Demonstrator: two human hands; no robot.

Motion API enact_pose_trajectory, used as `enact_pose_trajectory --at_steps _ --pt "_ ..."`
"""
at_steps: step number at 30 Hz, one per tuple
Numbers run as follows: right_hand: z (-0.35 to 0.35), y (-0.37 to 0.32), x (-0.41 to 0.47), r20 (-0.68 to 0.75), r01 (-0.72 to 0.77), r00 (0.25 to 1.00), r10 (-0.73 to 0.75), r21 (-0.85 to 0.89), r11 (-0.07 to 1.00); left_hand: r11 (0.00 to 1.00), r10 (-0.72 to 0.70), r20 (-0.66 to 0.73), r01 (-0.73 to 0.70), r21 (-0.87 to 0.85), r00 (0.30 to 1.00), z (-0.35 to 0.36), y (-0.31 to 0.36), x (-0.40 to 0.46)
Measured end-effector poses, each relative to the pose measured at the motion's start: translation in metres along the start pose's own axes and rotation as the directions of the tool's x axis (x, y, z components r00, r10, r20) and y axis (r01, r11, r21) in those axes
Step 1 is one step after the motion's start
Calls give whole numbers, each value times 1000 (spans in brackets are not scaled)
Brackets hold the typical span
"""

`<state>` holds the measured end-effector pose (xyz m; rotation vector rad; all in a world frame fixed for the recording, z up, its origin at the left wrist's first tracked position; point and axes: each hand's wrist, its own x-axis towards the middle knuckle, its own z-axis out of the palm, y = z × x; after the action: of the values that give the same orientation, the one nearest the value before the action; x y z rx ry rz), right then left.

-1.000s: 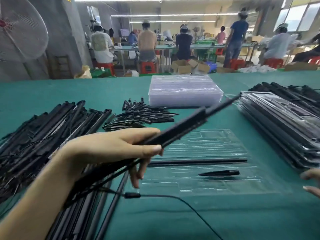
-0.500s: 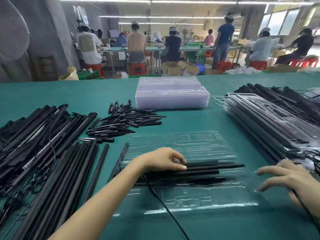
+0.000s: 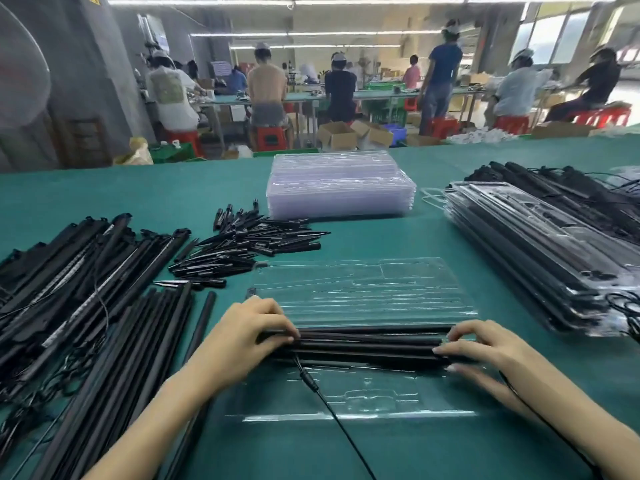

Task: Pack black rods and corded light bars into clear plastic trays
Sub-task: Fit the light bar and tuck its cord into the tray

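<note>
A clear plastic tray [image 3: 363, 292] lies open on the green table in front of me. Black rods and a light bar [image 3: 367, 344] lie side by side across its middle channel. My left hand [image 3: 242, 337] presses its fingertips on their left end. My right hand [image 3: 485, 351] rests with fingers stretched over their right end. The light bar's black cord [image 3: 332, 410] leaves the left end, passes a small plug and runs toward me. A second thin cord [image 3: 540, 414] runs under my right wrist.
Loose corded light bars [image 3: 79, 271] and plain rods [image 3: 138, 341] lie heaped at left. Black spikes [image 3: 249, 244] are piled behind them. Empty trays [image 3: 339, 188] are stacked at the back, and packed trays [image 3: 526, 244] at right. People work at far tables.
My left hand brought the light bar down from the air into the tray. My right hand moved in from the right edge onto the bars' right end.
</note>
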<state>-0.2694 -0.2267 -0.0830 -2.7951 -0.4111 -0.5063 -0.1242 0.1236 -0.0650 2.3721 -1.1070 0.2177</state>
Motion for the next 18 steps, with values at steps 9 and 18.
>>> enact_pose_trajectory --at_steps 9,18 --pt "-2 -8 4 8 14 1000 -14 58 998 962 -234 -71 221 -162 970 -12 -21 -34" --pt "-20 -66 9 127 30 991 -42 94 995 966 -243 -41 238 -96 969 -9 -14 -34"
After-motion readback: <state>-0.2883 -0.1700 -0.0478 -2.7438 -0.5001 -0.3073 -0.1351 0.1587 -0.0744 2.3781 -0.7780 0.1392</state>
